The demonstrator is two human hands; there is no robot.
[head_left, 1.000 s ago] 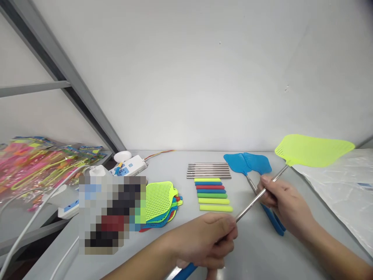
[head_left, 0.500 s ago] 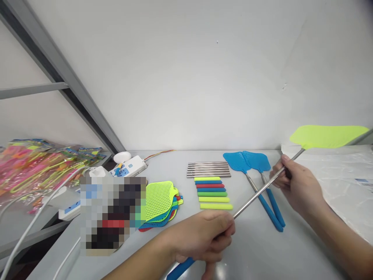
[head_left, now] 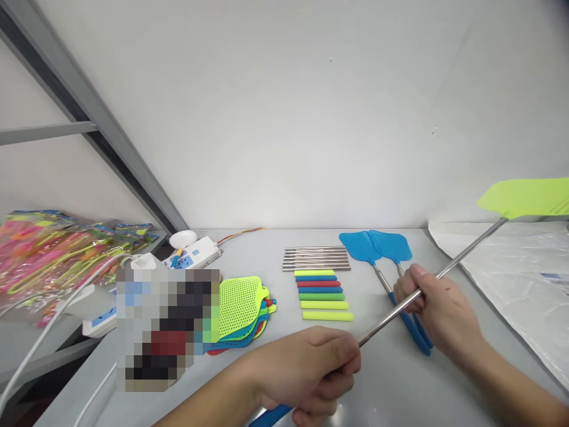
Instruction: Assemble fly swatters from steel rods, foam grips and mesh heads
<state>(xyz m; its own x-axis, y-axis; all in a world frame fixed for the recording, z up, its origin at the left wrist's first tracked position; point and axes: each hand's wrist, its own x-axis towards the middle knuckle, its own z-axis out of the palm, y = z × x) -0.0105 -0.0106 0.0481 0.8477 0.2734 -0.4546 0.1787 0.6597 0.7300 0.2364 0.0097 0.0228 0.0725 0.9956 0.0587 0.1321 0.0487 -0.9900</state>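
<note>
A fly swatter (head_left: 472, 248) with a yellow-green head and a thin metal rod slants up to the right across my view; the head's far end runs past the right edge. My left hand (head_left: 311, 370) is closed around its lower part, and a blue handle (head_left: 271, 416) sticks out below that hand. Higher up, the fingers of my right hand (head_left: 438, 305) are closed on the metal rod. Behind the right hand, two blue fly swatters (head_left: 360, 245) lie on the table, their handles partly covered.
Metal rods (head_left: 316, 259) lie in a row above several coloured handles (head_left: 322, 295). Left of them is a stack of perforated swatter heads (head_left: 240, 305), beside a pixelated patch. Power strips (head_left: 195, 255), white cables and bagged goods (head_left: 57, 255) fill the left; plastic wrapping (head_left: 502, 279) covers the right.
The right hand has moved down and left, now gripping farther from the swatter's head. That head has shifted right and slightly up, with more rod showing. The left hand has barely moved.
</note>
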